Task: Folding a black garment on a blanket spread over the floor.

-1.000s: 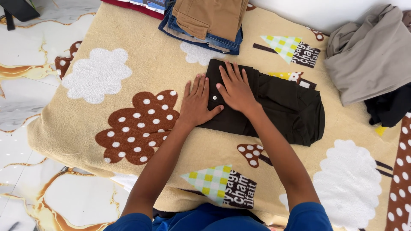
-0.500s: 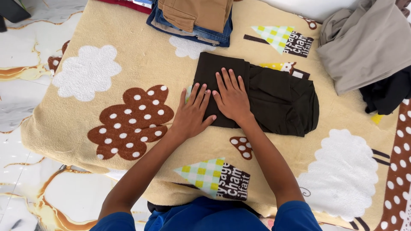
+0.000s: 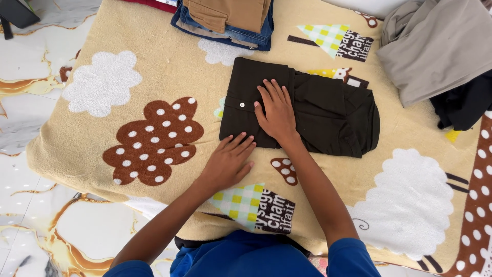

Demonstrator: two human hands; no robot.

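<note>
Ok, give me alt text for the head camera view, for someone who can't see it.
A person's right hand presses flat on a folded dark brown garment lying on a beige patterned blanket, while the left hand rests at the garment's near edge. A stack of folded clothes sits beyond it, with grey fabric at upper right.

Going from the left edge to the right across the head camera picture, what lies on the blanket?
White cloud pattern → brown spotted tree pattern → left hand → right hand on the folded dark garment → grey cloth.
</note>
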